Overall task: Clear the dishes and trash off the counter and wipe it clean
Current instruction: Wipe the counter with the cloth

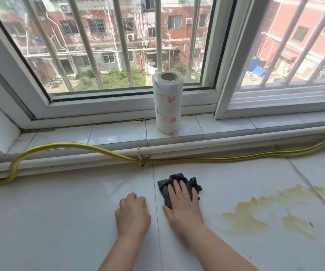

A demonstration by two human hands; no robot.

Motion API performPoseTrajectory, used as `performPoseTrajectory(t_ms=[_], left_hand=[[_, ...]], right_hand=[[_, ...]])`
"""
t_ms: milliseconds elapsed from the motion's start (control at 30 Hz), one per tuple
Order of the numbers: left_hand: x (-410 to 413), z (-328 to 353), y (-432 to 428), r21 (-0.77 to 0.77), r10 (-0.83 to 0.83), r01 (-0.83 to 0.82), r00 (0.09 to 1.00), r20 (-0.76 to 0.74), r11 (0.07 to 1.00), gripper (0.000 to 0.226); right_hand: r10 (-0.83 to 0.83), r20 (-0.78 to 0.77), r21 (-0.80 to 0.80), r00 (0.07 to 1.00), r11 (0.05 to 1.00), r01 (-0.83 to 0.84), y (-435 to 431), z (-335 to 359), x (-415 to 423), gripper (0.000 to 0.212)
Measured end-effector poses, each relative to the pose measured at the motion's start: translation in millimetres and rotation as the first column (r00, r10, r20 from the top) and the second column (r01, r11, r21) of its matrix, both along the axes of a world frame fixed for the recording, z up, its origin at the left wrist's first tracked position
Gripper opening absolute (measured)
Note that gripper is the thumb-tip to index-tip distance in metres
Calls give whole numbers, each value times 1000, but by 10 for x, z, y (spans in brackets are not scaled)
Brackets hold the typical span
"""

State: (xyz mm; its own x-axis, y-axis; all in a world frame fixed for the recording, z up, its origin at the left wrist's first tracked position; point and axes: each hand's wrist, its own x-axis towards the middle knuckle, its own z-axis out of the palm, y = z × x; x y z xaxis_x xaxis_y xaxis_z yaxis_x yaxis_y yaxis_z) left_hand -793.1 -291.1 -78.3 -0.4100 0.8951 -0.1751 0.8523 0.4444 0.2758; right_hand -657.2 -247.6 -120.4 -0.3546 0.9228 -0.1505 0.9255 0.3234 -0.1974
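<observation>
Wiping step: our right hand [181,200] flat, pressing dark cloth [179,187] mid-frame; left hand [133,212] curled, empty. Next, we sweep toward yellow stain [255,218] lower right.

No text, label, brand, number or sign can be read anywhere in this view. The paper roll [167,106] on the window sill [118,133] carries only a printed pattern of small red fruits and leaves, without any letters. The buildings [103,26] behind the glass are too far and too blurred to show any writing
</observation>
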Motion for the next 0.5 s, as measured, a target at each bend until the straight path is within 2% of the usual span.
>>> performPoseTrajectory(t_ms=[33,133,233,300,367,400,500], left_hand=[[46,2,65,9,-3,3,1000,1,1000,33],[139,17,208,30,3,-3,1000,11,1000,33],[267,35,337,58,2,-4,999,39,998,36],[365,45,484,103,-8,6,1000,18,995,37],[496,65,650,145,-37,36,999,4,989,36],[572,84,744,160,-50,50,999,-2,986,35],[825,162,1043,251,-145,154,988,-54,956,28]], right_hand=[[30,-5,64,1000,998,-30,113,-33,20,88],[79,21,-16,997,997,-79,396,16,101,97],[86,36,-22,996,996,-86,655,42,201,75],[118,21,-36,993,992,-117,762,65,255,76],[143,0,50,990,988,-143,782,30,347,87],[147,-9,97,989,985,-145,767,20,421,83],[139,-70,24,988,990,-138,736,-20,685,62]])
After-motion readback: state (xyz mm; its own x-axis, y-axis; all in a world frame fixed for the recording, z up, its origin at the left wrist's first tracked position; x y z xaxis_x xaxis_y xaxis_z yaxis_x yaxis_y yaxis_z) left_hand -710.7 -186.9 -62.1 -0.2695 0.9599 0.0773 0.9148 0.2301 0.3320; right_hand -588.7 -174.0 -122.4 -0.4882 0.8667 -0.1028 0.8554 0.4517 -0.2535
